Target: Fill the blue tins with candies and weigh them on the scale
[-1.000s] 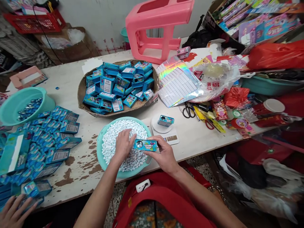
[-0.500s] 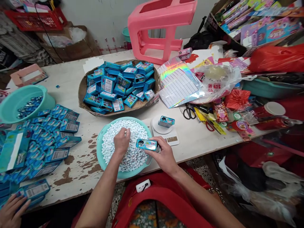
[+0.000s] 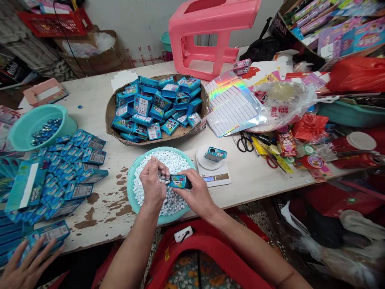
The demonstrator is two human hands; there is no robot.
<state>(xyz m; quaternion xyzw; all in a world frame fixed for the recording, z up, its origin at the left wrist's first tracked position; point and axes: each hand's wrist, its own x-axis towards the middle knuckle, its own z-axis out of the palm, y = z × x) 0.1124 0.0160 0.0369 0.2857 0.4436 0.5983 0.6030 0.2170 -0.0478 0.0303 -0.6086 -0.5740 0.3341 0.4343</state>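
My right hand [image 3: 197,193] grips a small blue candy box [image 3: 179,181] above a turquoise basin [image 3: 131,192] full of small white candies [image 3: 174,202]. Closed around a few of those candies, my left hand [image 3: 154,181] is at the box's left end, covering its opening there. Just right of the basin, a second blue box [image 3: 215,154] rests on a white kitchen scale [image 3: 221,176] with a lit display. Behind the basin, a cardboard tray [image 3: 112,134] is heaped with blue boxes [image 3: 156,104].
Rows of blue boxes [image 3: 87,176] cover the left, by a turquoise bowl [image 3: 70,127] of shiny wrapped pieces. A co-worker's hand [image 3: 28,261] touches boxes at lower left. Scissors [image 3: 244,142], sticker sheets [image 3: 234,108] and a pink stool [image 3: 213,30] lie beyond.
My left hand has lifted from the candies to the box's opening, with candies in its fingers. The box has shifted slightly left, and the scale's display now shows lit digits.
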